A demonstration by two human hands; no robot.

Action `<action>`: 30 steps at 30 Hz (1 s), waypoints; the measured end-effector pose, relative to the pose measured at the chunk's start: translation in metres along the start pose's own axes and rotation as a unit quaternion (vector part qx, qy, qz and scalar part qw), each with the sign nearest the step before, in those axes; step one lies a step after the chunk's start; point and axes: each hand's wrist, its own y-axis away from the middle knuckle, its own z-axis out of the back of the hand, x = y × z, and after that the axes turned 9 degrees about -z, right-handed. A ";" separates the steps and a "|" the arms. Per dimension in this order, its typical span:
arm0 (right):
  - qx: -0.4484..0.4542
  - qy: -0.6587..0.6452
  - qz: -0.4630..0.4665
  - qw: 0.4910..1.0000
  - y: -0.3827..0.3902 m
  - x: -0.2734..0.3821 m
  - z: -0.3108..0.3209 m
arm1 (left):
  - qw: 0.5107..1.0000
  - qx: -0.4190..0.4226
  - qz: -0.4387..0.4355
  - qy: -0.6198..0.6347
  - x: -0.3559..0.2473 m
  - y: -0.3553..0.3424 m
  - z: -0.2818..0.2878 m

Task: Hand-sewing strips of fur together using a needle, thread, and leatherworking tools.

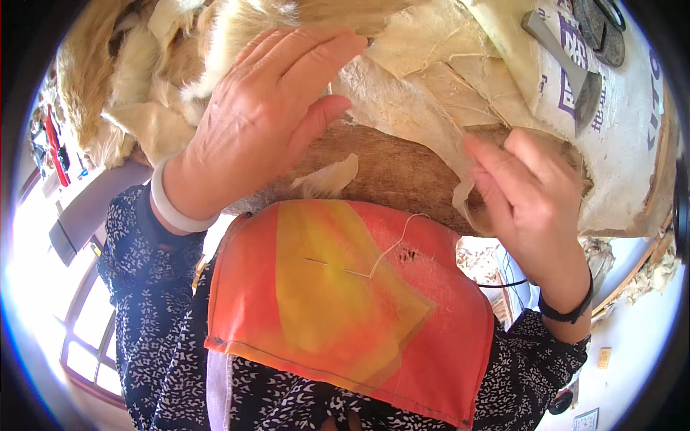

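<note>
My left hand [266, 115] lies flat with fingers together on a pile of cream and tan fur pelts [402, 93], pressing them against a brown wooden work surface [388, 169]. My right hand [528, 190] pinches the edge of a pale hide piece [463, 197] between thumb and fingers. A needle [334, 267] with white thread [395, 241] is stuck in the orange and yellow apron [345, 302] on my chest. A white bangle sits on my left wrist, a black band on my right.
A small pale scrap of hide [330, 176] lies on the wooden surface edge. A white printed sack [618, 93] lies at the upper right with a grey metal tool [568, 65] on it. Fur scraps litter the floor at the right [650, 276].
</note>
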 end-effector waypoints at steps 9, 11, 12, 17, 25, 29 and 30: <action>0.014 0.017 -0.005 1.000 -0.001 -0.012 -0.011 | 0.999 0.004 0.050 -0.014 -0.004 -0.006 -0.016; 0.016 -0.006 -0.017 1.000 -0.002 -0.012 -0.011 | 0.996 -0.021 0.043 0.073 -0.004 -0.006 -0.017; 0.014 -0.011 -0.009 1.000 -0.003 -0.012 -0.012 | 0.996 -0.018 0.044 0.071 -0.004 -0.006 -0.017; 0.008 -0.010 0.045 0.999 -0.017 -0.007 -0.022 | 0.998 0.013 -0.003 0.053 0.001 -0.006 -0.014; -0.008 -0.032 0.064 0.997 -0.050 0.007 -0.025 | 0.981 0.004 0.042 0.187 0.008 -0.002 -0.008; -0.024 -0.096 0.051 0.994 -0.064 0.017 -0.037 | 0.943 -0.004 0.161 0.291 -0.003 0.004 0.001; -0.039 -0.129 0.029 0.990 -0.066 0.020 -0.039 | 0.943 -0.006 0.163 0.291 -0.005 0.006 0.005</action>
